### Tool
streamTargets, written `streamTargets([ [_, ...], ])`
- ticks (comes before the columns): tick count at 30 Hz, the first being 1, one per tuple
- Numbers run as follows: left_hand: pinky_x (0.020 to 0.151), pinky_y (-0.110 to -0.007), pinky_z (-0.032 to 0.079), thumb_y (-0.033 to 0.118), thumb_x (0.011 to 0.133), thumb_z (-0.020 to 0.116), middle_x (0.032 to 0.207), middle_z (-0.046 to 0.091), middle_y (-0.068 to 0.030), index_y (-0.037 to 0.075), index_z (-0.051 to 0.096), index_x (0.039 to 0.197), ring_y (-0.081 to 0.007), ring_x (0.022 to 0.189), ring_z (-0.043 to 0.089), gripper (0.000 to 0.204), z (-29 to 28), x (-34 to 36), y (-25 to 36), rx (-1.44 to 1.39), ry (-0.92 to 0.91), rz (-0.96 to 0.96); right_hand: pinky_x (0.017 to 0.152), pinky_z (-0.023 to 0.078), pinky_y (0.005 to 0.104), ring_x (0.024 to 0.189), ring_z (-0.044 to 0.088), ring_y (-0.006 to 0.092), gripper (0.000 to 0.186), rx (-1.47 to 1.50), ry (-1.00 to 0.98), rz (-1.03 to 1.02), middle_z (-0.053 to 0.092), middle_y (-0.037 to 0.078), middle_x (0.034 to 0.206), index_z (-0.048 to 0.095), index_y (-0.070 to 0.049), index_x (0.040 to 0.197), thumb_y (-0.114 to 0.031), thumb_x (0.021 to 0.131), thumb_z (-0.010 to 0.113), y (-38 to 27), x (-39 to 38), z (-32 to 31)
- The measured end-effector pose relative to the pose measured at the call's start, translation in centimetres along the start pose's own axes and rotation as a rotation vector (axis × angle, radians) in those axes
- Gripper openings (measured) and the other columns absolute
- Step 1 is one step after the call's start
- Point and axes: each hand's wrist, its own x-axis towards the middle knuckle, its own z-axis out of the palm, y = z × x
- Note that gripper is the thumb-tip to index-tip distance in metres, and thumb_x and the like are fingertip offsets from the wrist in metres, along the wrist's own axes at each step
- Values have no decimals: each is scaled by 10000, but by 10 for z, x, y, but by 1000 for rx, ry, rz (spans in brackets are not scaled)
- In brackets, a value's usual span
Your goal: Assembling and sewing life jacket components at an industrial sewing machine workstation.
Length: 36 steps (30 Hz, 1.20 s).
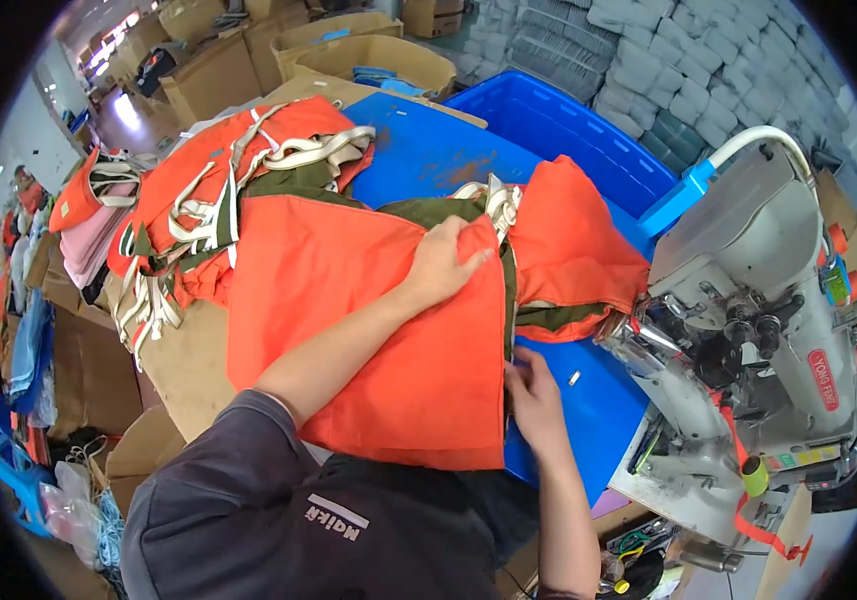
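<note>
A large orange fabric bag with olive-green lining and white webbing straps lies across the blue tabletop and hangs toward my body. My left hand rests on its upper part near the straps, thumb apart from the fingers. At the panel's right edge, my right hand has its thumb and fingers closed on the border; some fingertips are hidden by the cloth. Another orange section with olive lining spreads to the right, reaching the grey sewing machine.
A pile of orange bags with striped straps lies at the left. Behind the blue tabletop stands a blue plastic crate. Cardboard boxes and stacked pale bundles fill the back. Scissors lie at lower right.
</note>
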Motion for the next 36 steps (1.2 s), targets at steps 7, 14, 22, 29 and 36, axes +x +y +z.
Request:
streamTargets([
  [7,668,-427,469,218,881,712,883,609,-214,22,533,1018,-362,820,625,298,-98,27,34,-158,143,15,654,526,448,755,644,385,348,-471,310,-631,639,175,973,551,-32,1212,-81,874,622,-67,-9,36],
  [14,736,-485,470,439,945,577,813,628,-229,24,555,1066,-433,817,607,433,-62,14,54,100,-692,216,541,519,418,715,653,348,261,-563,412,-559,620,146,900,590,-86,1116,-39,862,627,-43,-72,15],
  [22,833,-416,477,324,1003,501,1004,637,-156,12,552,1185,-324,949,613,364,-31,0,63,-57,-391,442,685,527,467,801,645,437,650,-671,426,-44,636,260,1022,332,63,1394,-195,903,670,-30,-115,-30],
  [29,742,-301,483,94,958,596,887,630,-87,10,585,1063,-149,827,599,134,-34,10,60,-651,-631,-15,837,524,417,1080,583,340,412,-1010,622,-586,574,179,1189,523,17,1229,-93,863,674,-79,12,-20],
  [36,765,-275,466,-13,863,669,980,621,-71,14,608,881,-163,884,590,68,-81,-2,110,-700,-338,310,622,489,295,646,603,190,52,-310,553,-668,658,99,778,666,4,917,-37,884,666,-95,28,-23],
])
